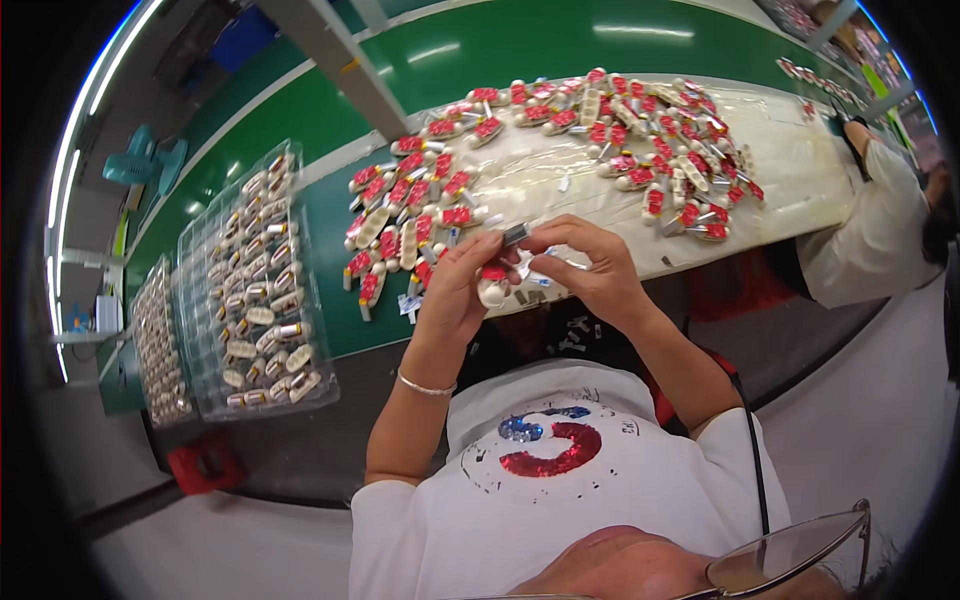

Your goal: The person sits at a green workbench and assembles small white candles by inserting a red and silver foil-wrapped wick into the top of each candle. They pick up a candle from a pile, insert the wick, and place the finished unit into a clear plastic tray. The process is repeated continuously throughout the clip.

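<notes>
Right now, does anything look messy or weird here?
Yes: small pale scraps lie scattered past the near edge of the green table, not on it, so they look like dropped litter.

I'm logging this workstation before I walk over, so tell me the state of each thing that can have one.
Left hand: closed on a red-and-white piece
Right hand: bent, at the gray end, grip unclear
Loose pieces: scattered, many red side up
Near tray: partly filled
Far tray: looks filled
Ceiling light: lit
Fan: upright, can't tell if running
</notes>
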The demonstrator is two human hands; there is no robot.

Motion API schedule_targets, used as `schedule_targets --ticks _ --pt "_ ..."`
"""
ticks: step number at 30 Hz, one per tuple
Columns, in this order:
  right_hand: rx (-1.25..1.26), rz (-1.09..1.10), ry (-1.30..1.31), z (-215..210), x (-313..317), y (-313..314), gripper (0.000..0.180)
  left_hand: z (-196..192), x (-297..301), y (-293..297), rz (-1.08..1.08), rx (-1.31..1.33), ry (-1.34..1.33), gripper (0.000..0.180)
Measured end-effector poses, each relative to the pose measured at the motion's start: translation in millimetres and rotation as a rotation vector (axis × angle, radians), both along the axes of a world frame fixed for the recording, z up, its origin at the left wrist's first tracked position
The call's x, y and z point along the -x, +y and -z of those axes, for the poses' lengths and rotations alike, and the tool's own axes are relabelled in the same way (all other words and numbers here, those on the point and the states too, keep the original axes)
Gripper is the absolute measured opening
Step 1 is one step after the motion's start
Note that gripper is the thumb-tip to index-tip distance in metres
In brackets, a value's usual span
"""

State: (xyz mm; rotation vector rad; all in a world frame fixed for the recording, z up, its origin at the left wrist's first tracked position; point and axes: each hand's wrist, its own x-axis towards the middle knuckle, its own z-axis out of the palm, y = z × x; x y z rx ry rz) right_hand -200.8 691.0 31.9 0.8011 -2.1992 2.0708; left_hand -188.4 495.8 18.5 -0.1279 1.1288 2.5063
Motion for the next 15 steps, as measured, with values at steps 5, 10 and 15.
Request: schedule_targets --ticks 5,10,15 --pt "0.092 0.084 -0.096 3 -1 -21 0.025 -9 -10 10 -0.107 -0.035 -0.096 0.026" --pt "0.124 0.031 -0.053 9 4 -27 0.023 -2 -14 7 -0.055 -0.122 -0.107 0.030" --pt "0.233 0.060 -0.163 6 4 -29 0.017 -13 -21 12 -0.140 -0.121 -0.083 0.052"
